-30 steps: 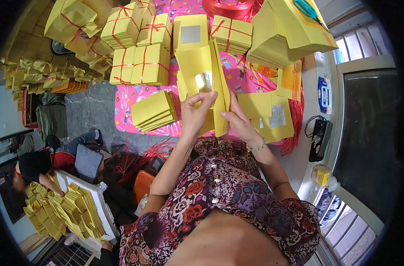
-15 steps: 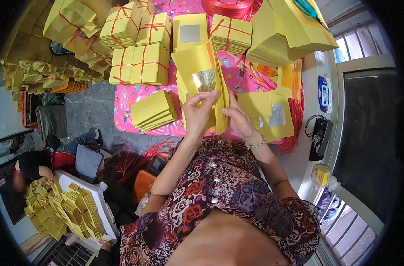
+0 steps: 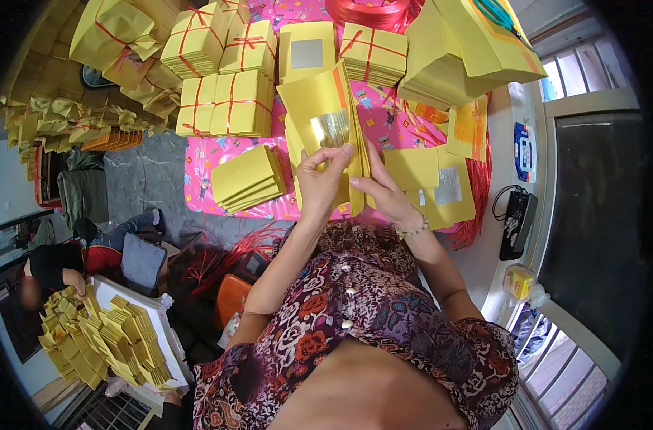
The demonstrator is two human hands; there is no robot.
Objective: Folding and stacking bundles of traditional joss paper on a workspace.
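Both my hands hold a small sheaf of yellow joss paper sheets point(image 3: 306, 99), with an orange strip and a silver foil square facing up. My left hand point(image 3: 321, 180) pinches the sheaf between thumb and fingers just below the foil. My right hand point(image 3: 389, 192) is closed on its right edge, thumb in front and fingers behind, partly hidden. To the left lies a fanned stack of folded yellow paper point(image 3: 246, 180). Right of my right hand lie loose foil-marked sheets point(image 3: 452, 201).
Bundles tied with red ribbon point(image 3: 242, 106) stand along the far side of the pink patterned table cover point(image 3: 197, 168). A tall paper stack point(image 3: 448, 75) carries green-handled scissors point(image 3: 495, 13). Red ribbon point(image 3: 369, 14) is coiled behind. Lower left, another person point(image 3: 61, 261) works at a table of paper.
My right thumb has shifted slightly left and down across the sheaf's edge. My left hand stays in place. The other person's hand at lower left has moved slightly.
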